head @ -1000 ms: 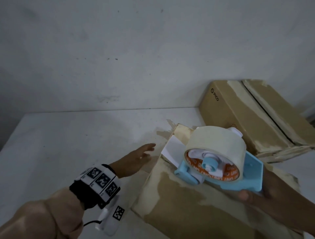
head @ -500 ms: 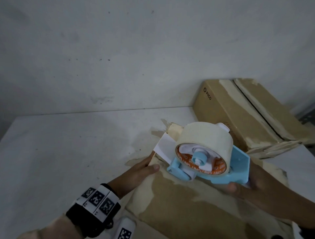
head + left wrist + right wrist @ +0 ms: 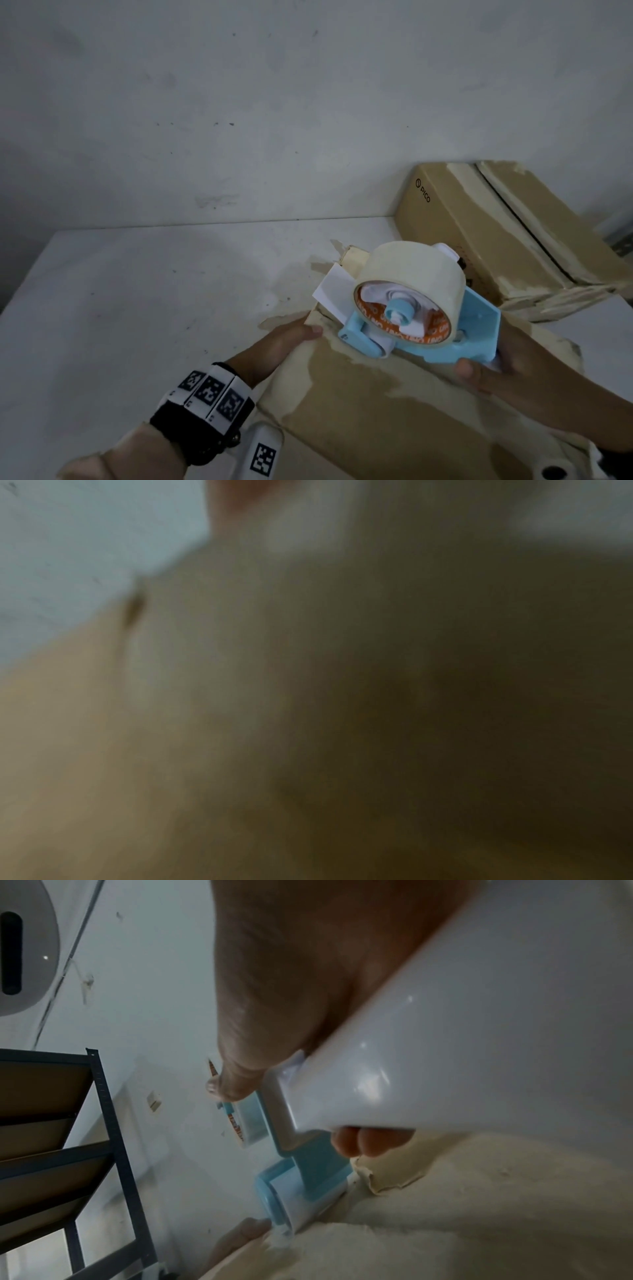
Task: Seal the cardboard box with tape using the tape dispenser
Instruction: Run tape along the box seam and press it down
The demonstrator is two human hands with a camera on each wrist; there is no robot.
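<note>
A worn cardboard box (image 3: 376, 411) with old tape residue lies in front of me on the white table (image 3: 154, 308). My right hand (image 3: 493, 366) grips the white handle (image 3: 479, 1015) of the blue tape dispenser (image 3: 479, 329). It carries a cream tape roll (image 3: 411, 270). The dispenser's roller (image 3: 301, 1213) rests on the box top near its far left end, and a white strip (image 3: 334, 294) sticks out past the edge. My left hand (image 3: 284, 339) lies against the box's left side with the thumb on the top edge. The left wrist view shows only blurred cardboard (image 3: 308, 723).
A second cardboard box (image 3: 496, 233) with an open seam stands at the back right against the wall. A dark metal shelf rack (image 3: 68, 1150) shows in the right wrist view. The table stretches out bare to the left of the hands.
My left hand has moved from above the table over to the box's left edge and now rests on it. The dispenser stays at the box's far left end in my right hand.
</note>
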